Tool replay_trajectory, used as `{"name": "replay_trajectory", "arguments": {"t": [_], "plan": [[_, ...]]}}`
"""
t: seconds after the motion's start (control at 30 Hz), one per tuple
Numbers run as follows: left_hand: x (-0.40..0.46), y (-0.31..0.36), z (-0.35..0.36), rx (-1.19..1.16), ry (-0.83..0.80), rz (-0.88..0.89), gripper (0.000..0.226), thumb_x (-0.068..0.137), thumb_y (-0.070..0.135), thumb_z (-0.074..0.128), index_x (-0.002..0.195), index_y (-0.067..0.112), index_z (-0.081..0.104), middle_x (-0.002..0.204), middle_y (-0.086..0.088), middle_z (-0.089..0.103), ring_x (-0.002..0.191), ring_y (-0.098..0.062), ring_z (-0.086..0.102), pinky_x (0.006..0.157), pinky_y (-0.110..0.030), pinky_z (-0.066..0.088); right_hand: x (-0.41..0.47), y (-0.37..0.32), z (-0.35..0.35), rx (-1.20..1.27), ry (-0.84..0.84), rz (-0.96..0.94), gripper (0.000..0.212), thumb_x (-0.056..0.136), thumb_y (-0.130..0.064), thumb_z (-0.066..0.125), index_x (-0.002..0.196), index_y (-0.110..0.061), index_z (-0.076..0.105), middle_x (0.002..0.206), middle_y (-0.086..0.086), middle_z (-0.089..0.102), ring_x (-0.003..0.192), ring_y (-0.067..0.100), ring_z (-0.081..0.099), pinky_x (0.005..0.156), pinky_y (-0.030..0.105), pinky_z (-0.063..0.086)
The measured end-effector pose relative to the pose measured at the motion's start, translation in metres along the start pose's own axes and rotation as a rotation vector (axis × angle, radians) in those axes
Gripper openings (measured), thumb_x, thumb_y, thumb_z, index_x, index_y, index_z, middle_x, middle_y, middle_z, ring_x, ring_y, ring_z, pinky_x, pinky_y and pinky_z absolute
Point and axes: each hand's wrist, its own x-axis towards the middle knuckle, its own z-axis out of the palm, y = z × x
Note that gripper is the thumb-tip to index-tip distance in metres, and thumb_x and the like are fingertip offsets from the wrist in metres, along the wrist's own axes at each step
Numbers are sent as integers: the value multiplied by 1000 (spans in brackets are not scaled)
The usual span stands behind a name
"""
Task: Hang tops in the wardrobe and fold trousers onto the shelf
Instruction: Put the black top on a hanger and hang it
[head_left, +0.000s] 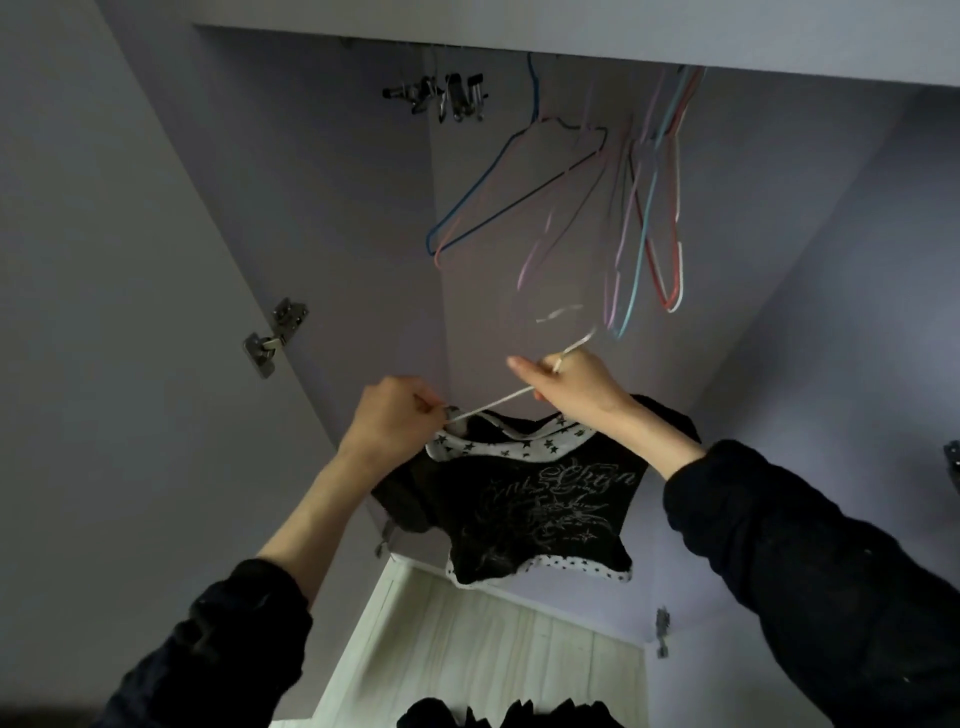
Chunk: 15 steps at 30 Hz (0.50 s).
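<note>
head view: at centre frame your left hand (392, 415) pinches one end of a thin white wire hanger (498, 401), fingers curled tight. your right hand (574, 382) grips the hanger nearer its hook. beneath both hangs a soft black top (545, 512), star-patterned white trim, silvery print. in the upper right, slim coloured hangers (644, 208) dangle inside the matte lilac wardrobe (322, 208).

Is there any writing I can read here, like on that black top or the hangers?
Black top: pale ornate script across the chest, too stylised and blurred to read for certain.
White hanger held in both hands: no text visible.
Coloured hangers above: no labels visible.
</note>
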Motion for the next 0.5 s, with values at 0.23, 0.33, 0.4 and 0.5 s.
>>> {"name": "replay_trajectory", "arguments": {"t": [0.23,0.33,0.4,0.5], "plan": [[-2,-4,-9,246,-92,183,22,91,28,57,111,22,66,112,1,55,106,-19,53,96,-33,30,2,-10,-9,207,-169,26,26,91,-28,61,74,-8,65,60,-4,46,59,4,44,60,16,34],[1,-8,-11,287,-21,220,19,90,17,58,108,19,64,108,1,58,104,-21,55,88,-31,25,0,-15,-11,260,-229,28,18,91,-21,62,79,-8,66,57,-10,50,57,3,42,57,15,33],[3,-10,-12,275,18,249,12,87,13,60,97,16,66,96,1,62,94,-22,60,87,-32,30,-1,-17,-12,262,-245,7,19,92,-19,60,74,-15,64,55,-7,42,53,7,37,55,19,32],[7,-11,-15,208,52,284,9,85,6,61,90,8,68,89,-3,65,84,-25,61,82,-33,37,-4,-16,-17,270,-235,-28,14,91,-16,61,77,-16,65,62,-4,53,57,8,48,63,20,43]]}}
